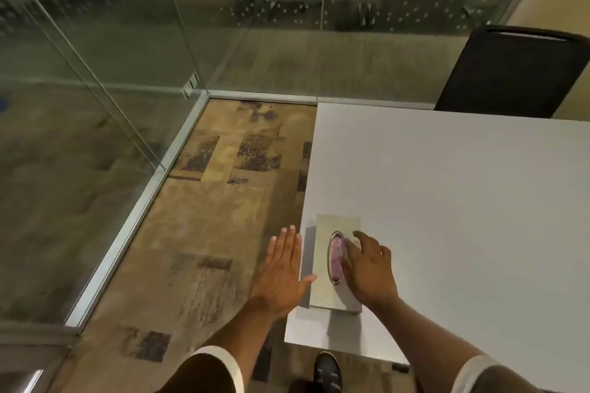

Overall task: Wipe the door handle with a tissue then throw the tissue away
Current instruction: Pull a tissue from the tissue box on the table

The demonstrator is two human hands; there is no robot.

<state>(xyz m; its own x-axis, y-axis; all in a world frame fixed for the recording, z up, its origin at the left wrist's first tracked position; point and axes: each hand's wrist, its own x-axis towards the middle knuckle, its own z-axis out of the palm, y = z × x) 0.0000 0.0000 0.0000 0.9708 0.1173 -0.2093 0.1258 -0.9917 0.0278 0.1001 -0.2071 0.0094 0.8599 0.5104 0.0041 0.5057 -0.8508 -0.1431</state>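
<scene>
A silver tissue box [324, 293] lies flat near the front left corner of the white table [463, 217]. Pink tissue [336, 254] shows through its oval slot. My right hand [370, 271] rests on the box's right side, fingers spread beside the slot, holding nothing. My left hand [282, 274] is flat and open against the box's left edge, its thumb touching the top. No door handle is in view.
Glass partition walls [95, 73] with metal floor rails [127, 226] enclose the patterned carpet to the left. A black chair [510, 73] stands behind the table's far right corner. My shoe [327, 370] shows below the table edge.
</scene>
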